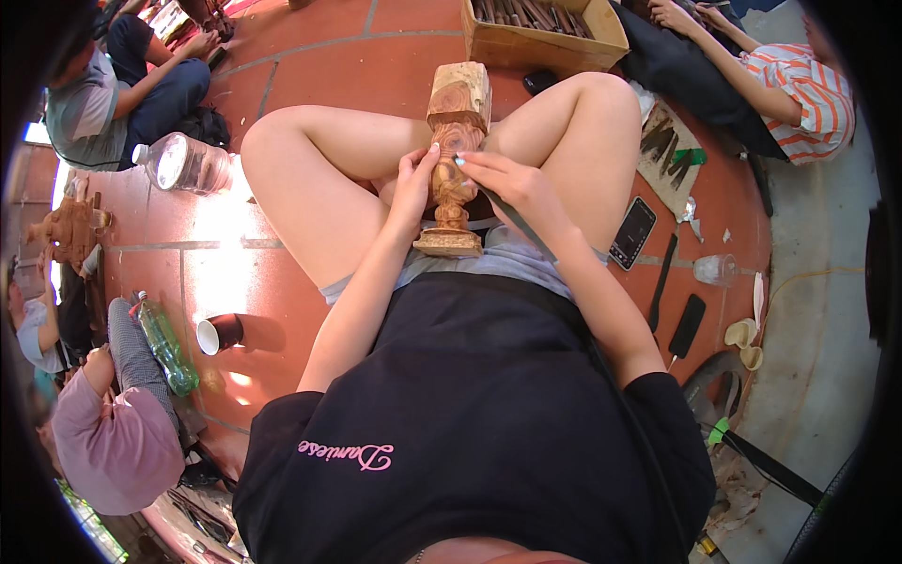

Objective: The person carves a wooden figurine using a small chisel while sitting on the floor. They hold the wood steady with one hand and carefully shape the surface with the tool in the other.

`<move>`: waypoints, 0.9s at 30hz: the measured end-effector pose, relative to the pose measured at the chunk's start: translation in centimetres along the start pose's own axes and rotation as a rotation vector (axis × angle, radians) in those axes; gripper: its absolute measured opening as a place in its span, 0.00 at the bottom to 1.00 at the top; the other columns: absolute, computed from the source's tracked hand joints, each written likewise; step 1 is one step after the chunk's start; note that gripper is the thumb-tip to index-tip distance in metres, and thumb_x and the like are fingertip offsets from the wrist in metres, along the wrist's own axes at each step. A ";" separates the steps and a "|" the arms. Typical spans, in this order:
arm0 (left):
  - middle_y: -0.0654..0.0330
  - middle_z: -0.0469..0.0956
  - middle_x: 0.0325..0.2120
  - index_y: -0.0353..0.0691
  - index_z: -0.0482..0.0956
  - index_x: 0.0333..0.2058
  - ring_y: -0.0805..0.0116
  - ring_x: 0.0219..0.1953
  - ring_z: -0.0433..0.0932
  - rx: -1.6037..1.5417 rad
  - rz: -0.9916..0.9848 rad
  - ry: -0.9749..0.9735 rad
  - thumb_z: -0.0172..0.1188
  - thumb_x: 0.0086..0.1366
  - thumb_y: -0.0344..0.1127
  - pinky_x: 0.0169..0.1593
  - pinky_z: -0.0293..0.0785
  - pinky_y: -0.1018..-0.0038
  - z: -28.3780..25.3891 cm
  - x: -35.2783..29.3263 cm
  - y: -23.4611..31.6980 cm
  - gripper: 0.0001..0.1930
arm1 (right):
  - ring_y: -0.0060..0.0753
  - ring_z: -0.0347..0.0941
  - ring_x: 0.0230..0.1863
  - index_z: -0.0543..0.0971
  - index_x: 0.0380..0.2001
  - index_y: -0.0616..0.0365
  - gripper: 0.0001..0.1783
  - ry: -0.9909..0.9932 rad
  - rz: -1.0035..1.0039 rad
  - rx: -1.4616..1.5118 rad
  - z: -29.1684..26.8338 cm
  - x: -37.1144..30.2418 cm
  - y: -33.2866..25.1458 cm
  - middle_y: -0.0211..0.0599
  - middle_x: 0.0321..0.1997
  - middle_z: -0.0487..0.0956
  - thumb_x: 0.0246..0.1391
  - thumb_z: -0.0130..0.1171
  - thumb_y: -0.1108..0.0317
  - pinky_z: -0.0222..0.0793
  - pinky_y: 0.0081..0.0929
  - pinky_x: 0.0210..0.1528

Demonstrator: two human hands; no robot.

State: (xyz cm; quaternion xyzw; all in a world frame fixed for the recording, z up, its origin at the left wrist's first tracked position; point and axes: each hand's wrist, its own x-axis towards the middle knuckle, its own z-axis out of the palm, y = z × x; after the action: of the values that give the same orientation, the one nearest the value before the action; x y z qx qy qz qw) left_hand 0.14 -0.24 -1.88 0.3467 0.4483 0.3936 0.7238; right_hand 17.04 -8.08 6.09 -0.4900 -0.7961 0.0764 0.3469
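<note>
— On the red tiled floor [376, 66], what takes up the most room?

— A person sitting cross-legged in a black shirt, knees spread wide. Beyond the knees sits a cardboard box [545, 42] full of dark sticks or tool handles; I cannot tell which.

— And between the legs?

— A carved wooden figure [454, 160], lying along the lap with its flat base toward the body and a rough uncarved block at the far end. It sits right between the two knees.

— What are the hands doing?

— The left hand [413, 183] is wrapped around the left side of the carving, fingers curled against the wood, gripping it. The right hand [512, 183] is clenched on a slim carving tool [512, 214], its tip touching the wood near the middle of the figure and its dark handle running back along the forearm.

— Smaller things nearby?

— To the person's left, a clear plastic jug [183, 162], a green bottle [167, 343] and a dark paper cup [221, 332] with a white inside. To the right, a black phone [633, 232] just beside the knee, a clear plastic cup [716, 270], and two dark-handled tools [675, 301] lying flat on the tiles
</note>
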 end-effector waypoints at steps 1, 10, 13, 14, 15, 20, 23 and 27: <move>0.55 0.76 0.44 0.31 0.69 0.53 0.71 0.46 0.77 -0.050 -0.063 -0.050 0.54 0.71 0.50 0.51 0.74 0.74 -0.1 -0.4 0.4 0.25 | 0.41 0.80 0.46 0.80 0.48 0.58 0.18 0.013 0.010 -0.019 -0.1 0.3 -0.1 0.40 0.51 0.80 0.52 0.56 0.74 0.78 0.30 0.44; 0.57 0.80 0.39 0.35 0.71 0.48 0.71 0.38 0.81 -0.075 -0.124 -0.122 0.53 0.71 0.52 0.42 0.80 0.74 -0.2 -0.3 0.7 0.23 | 0.41 0.81 0.43 0.81 0.45 0.61 0.15 -0.011 0.039 0.081 -0.1 -1.9 -0.3 0.41 0.46 0.82 0.53 0.62 0.77 0.78 0.31 0.44; 0.57 0.80 0.38 0.35 0.70 0.49 0.71 0.36 0.82 -0.115 -0.115 -0.156 0.53 0.71 0.53 0.39 0.81 0.74 -0.4 -0.2 0.5 0.24 | 0.41 0.80 0.44 0.81 0.45 0.58 0.18 0.052 -0.003 0.073 0.4 -0.7 0.3 0.39 0.46 0.82 0.49 0.62 0.77 0.78 0.31 0.44; 0.58 0.80 0.38 0.35 0.70 0.49 0.71 0.36 0.82 -0.098 -0.125 -0.163 0.54 0.71 0.53 0.38 0.81 0.75 -0.7 0.0 0.3 0.24 | 0.40 0.80 0.44 0.81 0.45 0.57 0.18 0.082 -0.023 0.052 0.5 -0.2 0.2 0.38 0.47 0.82 0.48 0.61 0.77 0.78 0.31 0.44; 0.58 0.79 0.38 0.35 0.70 0.49 0.72 0.36 0.81 -0.081 -0.134 -0.170 0.54 0.70 0.54 0.38 0.81 0.75 -0.9 0.1 0.2 0.24 | 0.40 0.80 0.45 0.81 0.46 0.57 0.18 0.067 -0.017 0.043 0.5 -0.3 0.1 0.38 0.47 0.82 0.48 0.60 0.76 0.78 0.31 0.44; 0.61 0.79 0.37 0.37 0.71 0.48 0.74 0.36 0.81 -0.026 -0.154 -0.127 0.54 0.70 0.53 0.38 0.80 0.75 -0.7 -0.4 0.4 0.23 | 0.40 0.80 0.47 0.81 0.46 0.59 0.17 0.017 -0.022 -0.018 0.8 -1.7 -0.6 0.38 0.49 0.81 0.51 0.57 0.74 0.78 0.30 0.45; 0.63 0.80 0.37 0.41 0.75 0.47 0.74 0.37 0.81 0.003 -0.194 -0.121 0.52 0.72 0.50 0.39 0.80 0.75 -0.5 -0.4 1.1 0.18 | 0.40 0.80 0.46 0.81 0.46 0.59 0.17 -0.052 -0.073 -0.078 -0.4 -2.0 -1.1 0.38 0.50 0.80 0.51 0.58 0.73 0.78 0.29 0.45; 0.60 0.79 0.36 0.36 0.69 0.50 0.74 0.34 0.81 -0.057 -0.151 -0.185 0.54 0.70 0.55 0.36 0.81 0.75 -0.6 -0.4 0.8 0.25 | 0.39 0.80 0.45 0.80 0.45 0.59 0.16 0.016 -0.072 -0.040 0.5 -1.1 -0.7 0.37 0.50 0.80 0.51 0.58 0.74 0.78 0.29 0.44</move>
State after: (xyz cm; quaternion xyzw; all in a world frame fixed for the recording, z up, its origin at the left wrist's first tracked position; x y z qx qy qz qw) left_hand -0.78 -0.11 -1.25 0.3261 0.3932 0.3168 0.7992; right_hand 16.57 -9.26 5.50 -0.4684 -0.8118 0.0442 0.3459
